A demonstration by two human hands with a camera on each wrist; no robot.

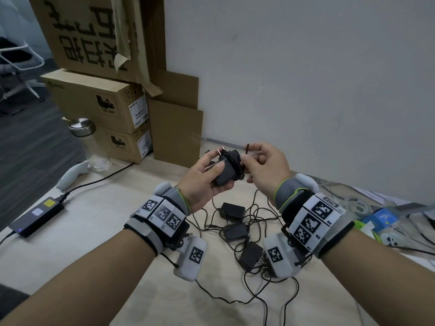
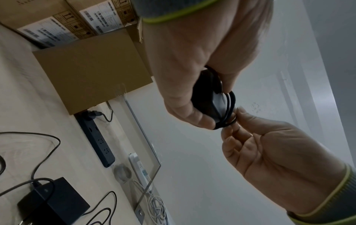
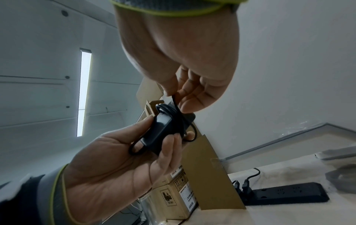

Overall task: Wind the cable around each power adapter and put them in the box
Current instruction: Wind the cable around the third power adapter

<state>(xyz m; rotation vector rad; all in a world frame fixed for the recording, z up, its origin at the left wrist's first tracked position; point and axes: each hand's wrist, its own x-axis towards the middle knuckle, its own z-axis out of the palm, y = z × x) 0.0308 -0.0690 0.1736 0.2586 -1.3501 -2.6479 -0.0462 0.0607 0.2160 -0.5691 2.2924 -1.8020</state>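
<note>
My left hand (image 1: 207, 175) grips a black power adapter (image 1: 227, 169) above the table, its plug prongs pointing up and away. Several turns of thin black cable (image 3: 173, 115) circle the adapter's body (image 3: 161, 130). My right hand (image 1: 263, 165) pinches the loose cable end (image 1: 247, 149) between thumb and forefinger, close beside the adapter (image 2: 206, 100). Three more black adapters (image 1: 233, 210) (image 1: 235, 231) (image 1: 250, 255) lie on the table below my wrists in a tangle of cables (image 1: 259, 217). A plain brown cardboard box (image 1: 176, 132) stands against the wall behind my hands.
A stack of printed cartons (image 1: 98, 100) fills the back left. A glass bottle with a metal lid (image 1: 89, 144), a white controller (image 1: 70, 175) and a flat black device with its cord (image 1: 35, 217) lie at left. A black power strip (image 2: 96, 137) runs along the wall. Clutter sits at right (image 1: 381, 220).
</note>
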